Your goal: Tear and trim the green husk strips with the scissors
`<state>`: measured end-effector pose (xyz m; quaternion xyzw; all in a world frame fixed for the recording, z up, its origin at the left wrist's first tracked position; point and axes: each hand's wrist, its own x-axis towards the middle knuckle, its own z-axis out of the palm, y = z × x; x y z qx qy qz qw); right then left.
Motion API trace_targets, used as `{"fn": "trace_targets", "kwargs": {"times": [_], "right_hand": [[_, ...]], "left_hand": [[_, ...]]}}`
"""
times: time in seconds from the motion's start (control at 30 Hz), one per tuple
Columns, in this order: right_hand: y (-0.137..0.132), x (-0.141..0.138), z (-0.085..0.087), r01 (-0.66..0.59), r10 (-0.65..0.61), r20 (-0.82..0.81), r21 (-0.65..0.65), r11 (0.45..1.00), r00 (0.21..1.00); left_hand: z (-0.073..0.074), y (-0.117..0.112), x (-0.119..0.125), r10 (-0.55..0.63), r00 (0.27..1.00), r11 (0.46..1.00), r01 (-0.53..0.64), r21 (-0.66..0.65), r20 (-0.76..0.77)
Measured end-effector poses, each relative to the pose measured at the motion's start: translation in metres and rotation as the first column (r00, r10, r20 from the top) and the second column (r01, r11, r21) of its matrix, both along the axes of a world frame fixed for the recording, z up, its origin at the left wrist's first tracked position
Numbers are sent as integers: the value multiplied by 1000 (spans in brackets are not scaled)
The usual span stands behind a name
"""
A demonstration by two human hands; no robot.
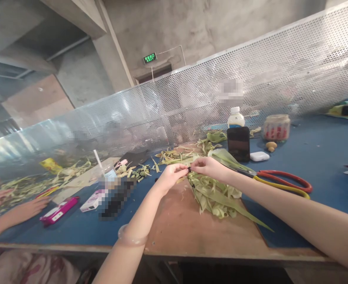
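Note:
My left hand (174, 176) and my right hand (207, 166) meet over a wooden board (188, 228), thumbs and fingers pinched. A small dark piece (189, 169) is between their fingertips; its kind cannot be made out. Just below my right hand lies a pile of pale green leaf strips (213, 199), like dried husks, with one long strip pointing to the lower right. More dried strips (176, 156) lie behind the hands. Large scissors (283, 182) with one red and one yellow handle lie beyond my right forearm, their blades toward the leaves.
Behind the scissors stand a dark phone (239, 142), a white-capped bottle (235, 117), a white earbud case (259, 156) and a clear jar (276, 128). Left lie a magenta packet (59, 211) and a cup with straw (104, 171). Another person's hand (33, 211) rests farther left. A perforated metal screen (150, 114) runs behind.

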<state>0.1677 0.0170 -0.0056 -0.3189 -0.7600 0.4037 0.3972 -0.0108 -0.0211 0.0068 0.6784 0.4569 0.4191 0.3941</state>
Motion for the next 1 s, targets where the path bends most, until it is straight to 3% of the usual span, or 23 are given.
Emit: {"fn": "trace_targets", "kwargs": {"times": [0.37,0.63,1.0], "right_hand": [[4,0,-4,-1,0,27,26,1000,1000],[0,0,-1,-61,47,-112,-127,990,993],[1,-2,-4,-18,14,-82,-46,999,997]], "left_hand": [[1,-2,1,25,998,1000,-24,20,-63],[1,0,0,-24,999,1000,24,1,21],[2,-1,1,-15,1000,1000,16,-20,23]]}}
